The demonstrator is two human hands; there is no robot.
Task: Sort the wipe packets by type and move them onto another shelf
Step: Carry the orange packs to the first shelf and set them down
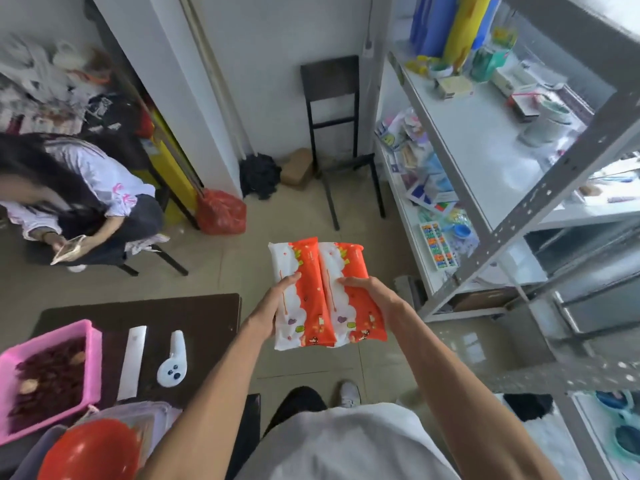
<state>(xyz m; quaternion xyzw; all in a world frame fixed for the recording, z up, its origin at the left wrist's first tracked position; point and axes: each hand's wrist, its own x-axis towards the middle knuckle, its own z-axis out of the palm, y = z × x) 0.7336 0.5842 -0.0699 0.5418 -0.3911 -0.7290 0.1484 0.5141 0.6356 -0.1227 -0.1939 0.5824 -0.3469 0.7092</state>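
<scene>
Two orange-and-white wipe packets sit side by side in front of me, above the floor. My left hand grips the left wipe packet from its left edge, thumb on top. The right wipe packet is gripped by my right hand from its right side, fingers on top. Both packets have the same print and touch along their long edges. To my right stands a grey metal shelf rack with white shelves.
The rack's shelves carry small packets, boxes, cups and coloured rolls. A dark table at lower left holds a pink basket, a white strip and a white controller. A black chair stands ahead. A seated person is at left.
</scene>
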